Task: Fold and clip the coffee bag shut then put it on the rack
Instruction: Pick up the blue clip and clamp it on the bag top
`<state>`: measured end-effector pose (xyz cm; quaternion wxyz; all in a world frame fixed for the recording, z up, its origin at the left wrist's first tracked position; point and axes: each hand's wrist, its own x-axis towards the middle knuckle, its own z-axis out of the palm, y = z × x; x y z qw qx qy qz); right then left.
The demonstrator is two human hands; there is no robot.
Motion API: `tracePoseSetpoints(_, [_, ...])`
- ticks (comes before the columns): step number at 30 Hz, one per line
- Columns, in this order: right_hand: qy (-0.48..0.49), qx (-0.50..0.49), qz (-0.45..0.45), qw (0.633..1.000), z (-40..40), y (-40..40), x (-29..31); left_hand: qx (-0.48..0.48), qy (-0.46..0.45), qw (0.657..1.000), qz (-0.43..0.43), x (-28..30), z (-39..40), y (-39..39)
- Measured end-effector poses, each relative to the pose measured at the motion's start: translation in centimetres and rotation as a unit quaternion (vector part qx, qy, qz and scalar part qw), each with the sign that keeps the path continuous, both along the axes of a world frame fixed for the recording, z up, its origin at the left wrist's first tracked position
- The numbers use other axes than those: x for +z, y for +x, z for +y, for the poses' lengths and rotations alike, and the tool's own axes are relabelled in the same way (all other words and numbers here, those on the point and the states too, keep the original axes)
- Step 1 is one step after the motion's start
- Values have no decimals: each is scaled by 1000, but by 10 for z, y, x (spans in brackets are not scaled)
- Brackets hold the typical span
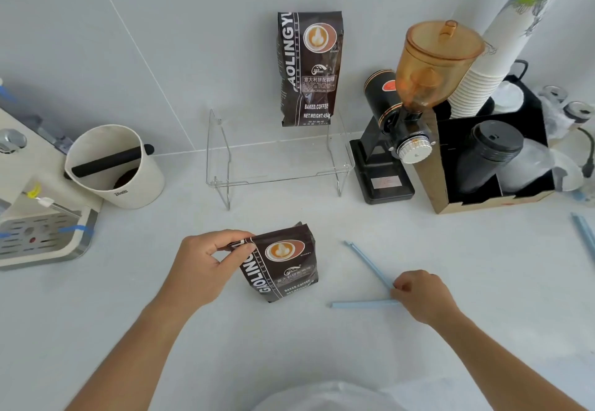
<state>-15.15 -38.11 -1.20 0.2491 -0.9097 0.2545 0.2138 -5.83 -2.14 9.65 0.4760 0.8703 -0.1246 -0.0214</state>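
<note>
A dark brown coffee bag (283, 264) stands on the white counter in front of me, its top folded over. My left hand (206, 265) pinches that folded top at the bag's upper left corner. To the right lies a light blue sealing clip (370, 265), swung open in a V. My right hand (421, 294) grips the clip at its hinged end. Behind the bag stands a clear acrylic rack (280, 166), and a second, taller coffee bag (309, 69) stands on its back right part against the wall.
A white knock box (116, 169) and an espresso machine (35, 217) stand at the left. At the right are a black grinder (399, 133) with an amber hopper, a box of cups and lids (492, 159), and another blue clip (584, 236).
</note>
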Motion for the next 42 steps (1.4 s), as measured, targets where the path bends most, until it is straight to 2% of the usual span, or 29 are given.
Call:
tracePoseSetpoints(8, [-32,0,-38,999,8,-5,4,7,-39,999,-2,-4,1,-2])
tracePoseSetpoints(16, [135,-76,-159,975,7,8,70,4,-125,990,69,-13,5,-5])
tracePoseSetpoints(20, [216,-106,-221,945,19,21,124,-3,-152,987,44,-13,3,-5])
tracePoseSetpoints(25, [275,-56,-268,922,59,44,173,-9,-174,983,64,-12,1,-4])
tracePoseSetpoints(29, [293,8,-246,924,92,65,179,8,-206,974,93,-16,3,-6])
tracePoseSetpoints(37, [271,68,-193,941,114,86,168,85,-256,956,113,-21,0,-8])
tracePoseSetpoints(42, [313,95,-164,931,113,87,169,112,-298,940,123,-21,-3,-7])
